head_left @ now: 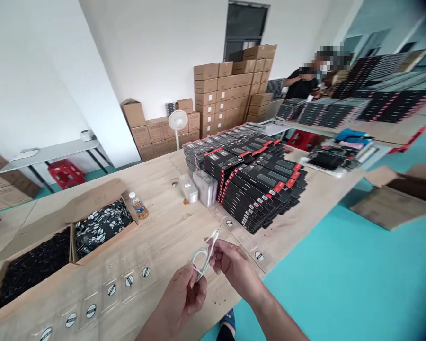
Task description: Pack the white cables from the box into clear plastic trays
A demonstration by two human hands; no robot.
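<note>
Left hand [179, 298] and right hand [234, 267] coiled white charging cable [201, 259]

Both pinched the loop firmly above the wooden bench [170, 237], near stacked black retail boxes [259, 194]. Its free end, pointing upward, called for securing before either hand let go.

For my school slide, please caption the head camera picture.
Left hand and right hand hold a white cable above a wooden table beside stacked black boxes.

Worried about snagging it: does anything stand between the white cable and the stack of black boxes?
Nothing tall does. The white cable, held in the left hand and right hand, has only the wooden table and a flat round sticker before the stack of black boxes.
</note>
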